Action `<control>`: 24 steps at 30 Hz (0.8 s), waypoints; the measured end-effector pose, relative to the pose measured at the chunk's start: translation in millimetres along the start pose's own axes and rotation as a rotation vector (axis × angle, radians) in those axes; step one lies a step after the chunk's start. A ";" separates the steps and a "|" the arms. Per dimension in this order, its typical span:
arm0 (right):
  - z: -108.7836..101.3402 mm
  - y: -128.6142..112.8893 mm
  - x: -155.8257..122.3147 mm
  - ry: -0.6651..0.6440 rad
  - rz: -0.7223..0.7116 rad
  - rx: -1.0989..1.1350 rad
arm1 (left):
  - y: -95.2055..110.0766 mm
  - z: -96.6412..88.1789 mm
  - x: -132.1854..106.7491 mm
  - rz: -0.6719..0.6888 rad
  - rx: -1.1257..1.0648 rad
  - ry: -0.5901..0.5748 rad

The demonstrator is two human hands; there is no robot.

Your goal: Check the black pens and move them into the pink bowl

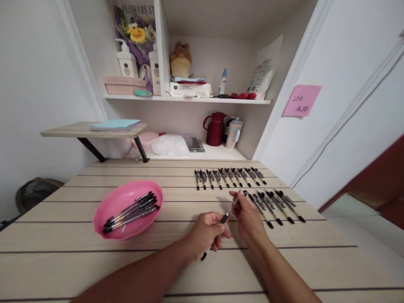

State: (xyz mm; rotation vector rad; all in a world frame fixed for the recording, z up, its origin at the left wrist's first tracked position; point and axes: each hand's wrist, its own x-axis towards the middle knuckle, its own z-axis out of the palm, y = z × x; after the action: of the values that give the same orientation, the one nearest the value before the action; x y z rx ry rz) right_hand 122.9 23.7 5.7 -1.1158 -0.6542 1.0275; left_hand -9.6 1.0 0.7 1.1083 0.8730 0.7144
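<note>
My left hand point(206, 233) is closed around a gel pen point(224, 218), its bare tip pointing up and right and its black end showing below the fingers. Just to the right, my right hand point(249, 219) pinches a clear pen cap point(235, 202) with a dark end. The tip and the cap are very close; whether they touch I cannot tell. Beside my right hand lies a front row of uncapped pens point(271, 210) with caps alongside. Farther back is a longer row of pens and caps point(233, 177). A pink bowl point(151, 184) on the left holds several capped pens point(132, 211).
A small raised shelf point(71, 130) with blue paper point(115, 124) stands at the table's back left. Behind the table, a cabinet holds a red jug point(215, 129), a light tumbler point(233, 134) and a white plastic bag point(170, 146). A pink note point(302, 101) hangs at right.
</note>
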 end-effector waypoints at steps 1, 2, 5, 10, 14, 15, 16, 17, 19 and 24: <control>-3.2 -1.6 2.7 0.000 -0.021 -0.054 | -0.1 -0.4 0.2 0.002 -0.009 0.008; -6.6 -3.0 6.0 -0.013 -0.029 -0.103 | 0.0 -0.8 0.4 0.006 -0.022 0.017; -19.5 -8.6 20.7 -0.076 -0.029 -0.290 | 1.3 -1.9 1.2 0.009 -0.054 0.045; -51.6 -35.8 51.4 -0.026 -0.180 -0.928 | 1.9 -2.5 1.1 0.021 -0.060 0.043; -71.2 -52.8 59.0 0.068 -0.378 -1.516 | 1.7 -2.0 0.7 0.014 -0.063 0.036; -73.3 -52.5 58.2 0.044 -0.411 -1.618 | 1.8 -1.8 0.7 0.012 -0.062 0.036; -74.3 -50.3 56.9 0.012 -0.435 -1.694 | 1.9 -1.7 0.6 0.009 -0.061 0.036; -74.3 -46.8 55.3 -0.016 -0.451 -1.750 | 2.1 -1.6 0.6 0.008 -0.059 0.037; -72.0 -37.8 52.3 -0.048 -0.459 -1.829 | 2.3 -1.5 0.6 0.007 -0.052 0.038; -63.3 -22.5 50.6 -0.059 -0.427 -1.930 | 2.3 -1.2 0.5 0.006 -0.043 0.044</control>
State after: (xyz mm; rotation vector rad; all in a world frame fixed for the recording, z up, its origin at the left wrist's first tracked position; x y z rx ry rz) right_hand 204.9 42.0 2.5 -2.3291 -1.9554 -0.2931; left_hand -10.6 2.6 2.6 1.0605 0.8884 0.7614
